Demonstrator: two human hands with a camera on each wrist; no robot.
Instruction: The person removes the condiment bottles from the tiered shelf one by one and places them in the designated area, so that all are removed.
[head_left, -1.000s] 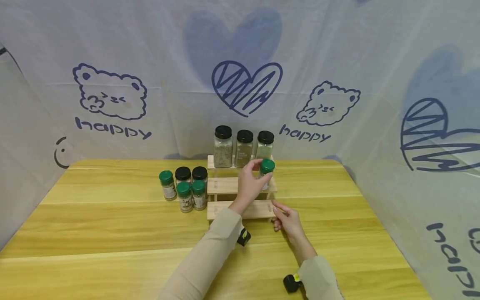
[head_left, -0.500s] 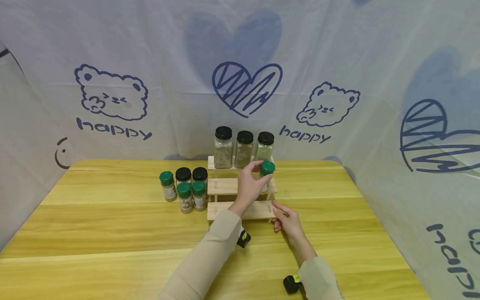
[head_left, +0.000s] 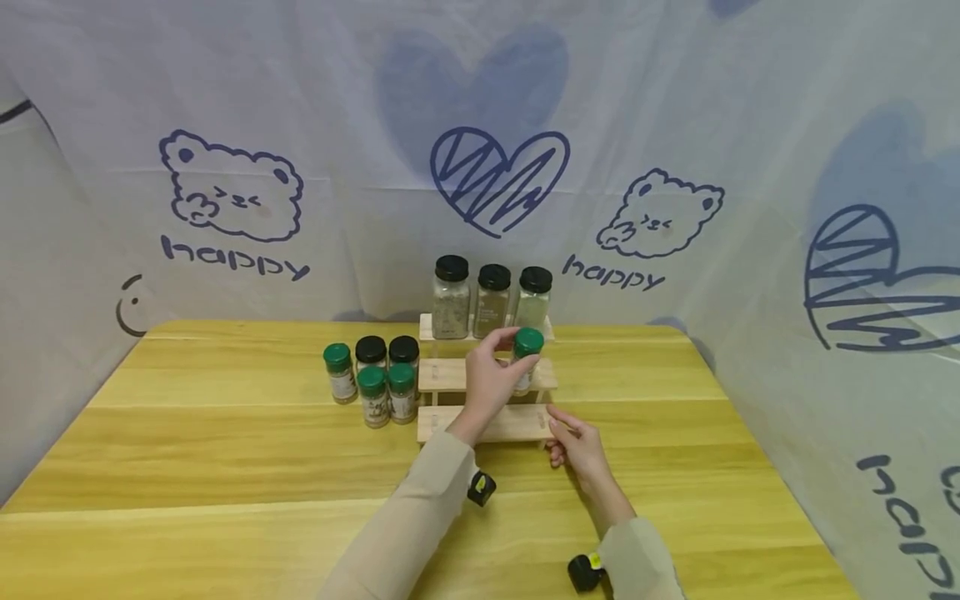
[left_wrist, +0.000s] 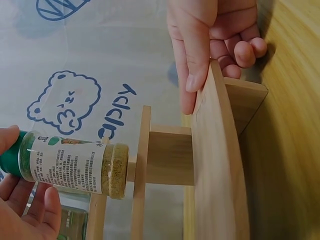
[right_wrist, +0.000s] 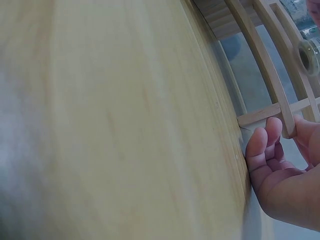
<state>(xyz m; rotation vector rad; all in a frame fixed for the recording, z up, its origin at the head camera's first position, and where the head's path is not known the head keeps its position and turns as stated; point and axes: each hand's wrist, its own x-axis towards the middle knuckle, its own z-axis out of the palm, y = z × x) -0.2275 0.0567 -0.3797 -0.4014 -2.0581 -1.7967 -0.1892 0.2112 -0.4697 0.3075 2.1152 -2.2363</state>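
Observation:
My left hand (head_left: 491, 379) holds a spice jar with a green cap (head_left: 528, 343) by its cap end, above the middle step of a three-step wooden spice rack (head_left: 442, 421). In the left wrist view the labelled jar (left_wrist: 70, 162) has its base close to that step, with a narrow gap visible. At the right end of the lowest step, my right hand (head_left: 581, 450) grips the board. The thumb lies over the board (left_wrist: 215, 150) and other fingers curl beside its edge, as the right wrist view also shows around the rack end (right_wrist: 285, 112).
Three tall black-capped jars (head_left: 492, 304) stand on the top step. Left of the rack, several shorter jars stand grouped on the wooden table (head_left: 225, 467), some with green caps (head_left: 372, 382), others with black caps (head_left: 371, 350). A printed cloth (head_left: 337, 208) hangs behind the table.
The left hand and its spice jar have shifted slightly left and towards me over the rack. My right hand keeps its grip on the lowest step. The head view has moved a little.

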